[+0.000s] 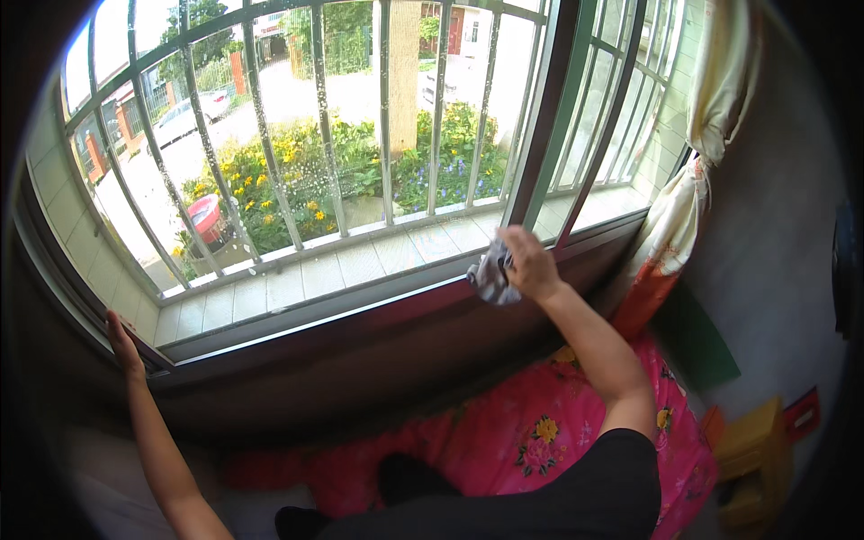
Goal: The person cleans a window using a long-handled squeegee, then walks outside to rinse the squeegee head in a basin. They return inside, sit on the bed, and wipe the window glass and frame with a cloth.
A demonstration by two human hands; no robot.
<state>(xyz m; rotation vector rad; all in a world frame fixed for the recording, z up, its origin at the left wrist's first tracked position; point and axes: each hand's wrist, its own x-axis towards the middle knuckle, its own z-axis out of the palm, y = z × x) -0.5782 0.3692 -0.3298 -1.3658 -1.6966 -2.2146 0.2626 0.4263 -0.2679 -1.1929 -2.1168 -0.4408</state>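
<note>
My right hand (530,264) grips a crumpled grey patterned cloth (496,273). Hand and cloth are at the bottom rail of the window frame (378,307), near the foot of an upright sash stile (540,121). At the far left, my left hand (126,347) rests against the lower left side of the frame, seen nearly edge-on; its grip is unclear. Between my hands spans the window glass (351,155), speckled with white spots or drops. A pale tiled sill (324,273) and metal security bars (320,121) lie beyond it.
A knotted cream-and-red curtain (698,182) hangs at the right. Below the window, a pink floral cover (493,432) is spread under me. A yellow wooden stool-like piece (752,452) stands at the lower right. Outside are flowering plants (270,182) and a red basin (206,217).
</note>
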